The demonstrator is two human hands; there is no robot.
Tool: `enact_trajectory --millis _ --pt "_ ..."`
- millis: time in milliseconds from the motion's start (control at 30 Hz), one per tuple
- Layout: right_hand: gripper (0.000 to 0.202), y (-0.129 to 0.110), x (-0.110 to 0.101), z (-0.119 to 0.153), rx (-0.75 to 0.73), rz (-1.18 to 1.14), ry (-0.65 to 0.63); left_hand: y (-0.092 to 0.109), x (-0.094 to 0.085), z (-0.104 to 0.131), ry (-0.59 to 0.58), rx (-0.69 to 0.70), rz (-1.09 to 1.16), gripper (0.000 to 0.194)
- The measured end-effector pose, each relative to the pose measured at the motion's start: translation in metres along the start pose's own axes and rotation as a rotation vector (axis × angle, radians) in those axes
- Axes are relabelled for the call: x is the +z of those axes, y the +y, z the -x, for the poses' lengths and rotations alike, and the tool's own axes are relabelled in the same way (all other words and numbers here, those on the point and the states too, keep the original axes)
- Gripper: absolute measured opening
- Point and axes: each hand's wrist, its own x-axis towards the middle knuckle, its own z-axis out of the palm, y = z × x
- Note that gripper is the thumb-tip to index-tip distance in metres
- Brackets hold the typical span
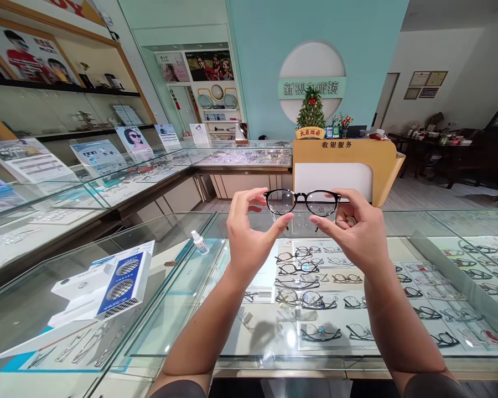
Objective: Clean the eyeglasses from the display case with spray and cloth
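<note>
A pair of black-rimmed eyeglasses (301,195) with clear round lenses is held up level above the glass counter. My left hand (249,226) pinches its left end between thumb and fingers. The right end is gripped the same way by my right hand (357,226), whose lower fingers are curled in. A small printed mark shows on the right lens. The temples extend away behind the front and are partly hidden. Below my hands, several eyeglasses (309,301) lie in rows inside the glass display case (257,362).
A small white bottle (200,243) stands on the glass to the left. Nearer is a blue and white box (124,284). Beyond the counter are a yellow-fronted cashier desk (385,166) with a plant (311,110) on top and glass showcases (149,188) along the left.
</note>
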Motion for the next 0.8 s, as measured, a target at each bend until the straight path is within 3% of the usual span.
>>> enact_trajectory --millis 267,367,467,800 --pt "0.059 -0.001 -0.002 0.001 0.027 -0.056 -0.036 -0.002 -0.001 0.000 0.005 0.002 -0.013 0.056" --pt "0.052 0.003 -0.004 0.001 0.068 -0.124 0.008 -0.003 -0.003 -0.001 0.014 0.004 -0.016 0.056" --pt "0.050 0.008 -0.005 -0.002 0.120 -0.055 0.076 -0.004 -0.004 -0.001 0.022 0.009 -0.010 0.056" --pt "0.058 0.009 -0.007 -0.004 0.130 0.049 0.023 -0.003 -0.004 0.000 0.033 0.048 0.001 0.060"
